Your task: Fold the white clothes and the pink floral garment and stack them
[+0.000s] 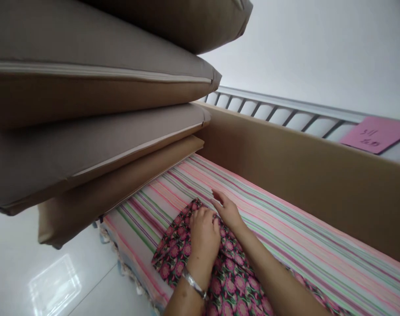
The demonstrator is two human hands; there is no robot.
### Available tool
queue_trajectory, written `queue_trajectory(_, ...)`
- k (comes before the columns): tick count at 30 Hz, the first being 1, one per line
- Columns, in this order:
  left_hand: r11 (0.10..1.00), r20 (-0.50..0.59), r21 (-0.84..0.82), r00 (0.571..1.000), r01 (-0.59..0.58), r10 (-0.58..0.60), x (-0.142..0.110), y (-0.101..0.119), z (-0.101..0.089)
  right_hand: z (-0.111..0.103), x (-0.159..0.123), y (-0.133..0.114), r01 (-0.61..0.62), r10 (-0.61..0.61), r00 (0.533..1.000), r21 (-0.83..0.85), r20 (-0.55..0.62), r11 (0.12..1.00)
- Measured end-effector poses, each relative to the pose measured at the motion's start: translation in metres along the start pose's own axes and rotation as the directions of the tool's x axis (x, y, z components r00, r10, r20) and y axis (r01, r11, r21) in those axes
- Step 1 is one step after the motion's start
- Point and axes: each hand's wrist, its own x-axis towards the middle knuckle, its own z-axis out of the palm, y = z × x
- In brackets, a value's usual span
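A dark floral cloth (180,250) with pink flowers lies on a striped pink, green and white sheet (285,237). My left hand (203,235), with a silver bracelet at the wrist, presses on the cloth with its fingers curled down near the far corner. My right hand (228,210) lies just beyond it, fingers stretched out flat over the cloth's edge and the striped sheet. Both forearms reach in from the bottom of the view.
Several brown cushions (88,105) are stacked at the left, overhanging the striped sheet. A brown side panel (301,175) runs along the far edge, with a white slatted rail (285,114) and a pink note (374,134) behind it. Glossy white floor (55,281) lies at the lower left.
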Motion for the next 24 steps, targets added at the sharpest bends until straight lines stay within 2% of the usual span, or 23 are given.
queue_trajectory(3,1.0,0.084,0.025,0.996,0.0,-0.002,-0.004,-0.005,0.009,-0.012,-0.042,0.008,0.062,-0.06,0.998,-0.093,0.022,0.994)
queue_trajectory(5,0.998,0.117,0.046,0.993,-0.035,0.03,-0.009,-0.007,0.015,-0.028,-0.081,0.023,0.047,-0.041,0.999,-0.195,0.034,0.98)
queue_trajectory(7,0.993,0.141,0.092,0.989,-0.067,0.053,-0.013,-0.007,0.021,-0.049,-0.125,0.044,-0.03,0.036,0.999,-0.318,0.011,0.948)
queue_trajectory(11,0.968,0.207,0.235,0.978,-0.084,0.035,-0.017,-0.013,0.027,-0.104,-0.222,0.082,-0.201,0.163,0.979,-0.482,-0.12,0.853)
queue_trajectory(15,0.92,0.245,0.383,0.97,-0.088,-0.009,-0.014,-0.029,0.032,-0.155,-0.323,0.092,-0.298,0.194,0.951,-0.541,-0.243,0.786)
queue_trajectory(18,0.877,0.273,0.467,0.962,-0.115,-0.02,-0.013,-0.039,0.042,-0.182,-0.399,0.089,-0.38,0.221,0.914,-0.529,-0.34,0.758)
queue_trajectory(21,0.836,0.279,0.525,0.96,-0.162,0.011,-0.022,-0.037,0.05,-0.198,-0.468,0.084,-0.459,0.268,0.866,-0.456,-0.423,0.762)
queue_trajectory(23,0.806,0.278,0.55,0.958,-0.218,0.069,-0.034,-0.029,0.053,-0.203,-0.504,0.082,-0.535,0.325,0.808,-0.379,-0.492,0.755)
queue_trajectory(24,0.795,0.279,0.554,0.955,-0.246,0.101,-0.042,-0.023,0.055,-0.205,-0.518,0.082,-0.585,0.364,0.76,-0.323,-0.538,0.744)
